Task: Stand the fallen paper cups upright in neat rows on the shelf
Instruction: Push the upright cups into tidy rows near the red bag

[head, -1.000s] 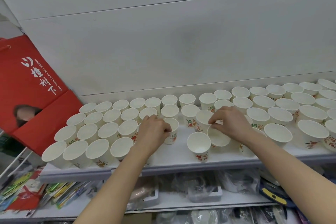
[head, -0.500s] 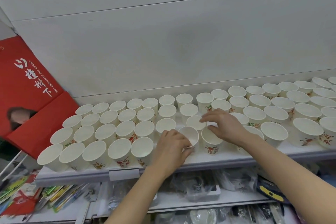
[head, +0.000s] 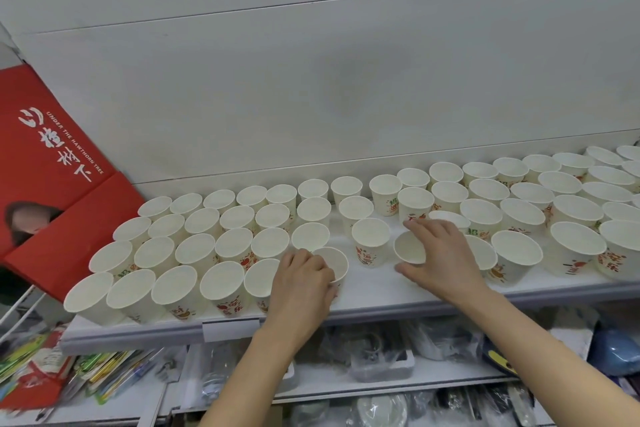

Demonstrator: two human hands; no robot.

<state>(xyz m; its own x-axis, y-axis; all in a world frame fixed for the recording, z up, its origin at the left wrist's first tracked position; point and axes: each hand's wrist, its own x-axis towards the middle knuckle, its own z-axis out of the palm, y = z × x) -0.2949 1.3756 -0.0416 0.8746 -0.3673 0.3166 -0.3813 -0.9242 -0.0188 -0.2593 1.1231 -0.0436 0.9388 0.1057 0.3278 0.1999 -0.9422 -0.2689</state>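
Paper cups point(head: 239, 246) are standing upright in rows across the white shelf point(head: 374, 291), packed rim to rim toward its left end and along its back edge, with a looser spread running toward the right end. I am seeing my left hand point(head: 303, 282) curling around a white cup point(head: 334, 265) near the front edge, just beside the last cup of the front row, its fingers wrapping the cup's near side. My right hand point(head: 438, 255) is reaching over the middle of the shelf with thumb and fingers spread around a second cup point(head: 410, 248), whose mouth is tipping toward me rather than sitting level; the thumb is lying below it and the fingers above, and I cannot tell whether they are actually pinching it. A printed cup point(head: 370, 246) is standing upright between my two hands, apart from both. A red paper bag point(head: 59, 184) with white lettering is leaning at the shelf's left end. Packaged goods point(head: 381, 357) are lying on a lower shelf beneath the front edge, too blurred for me to name.
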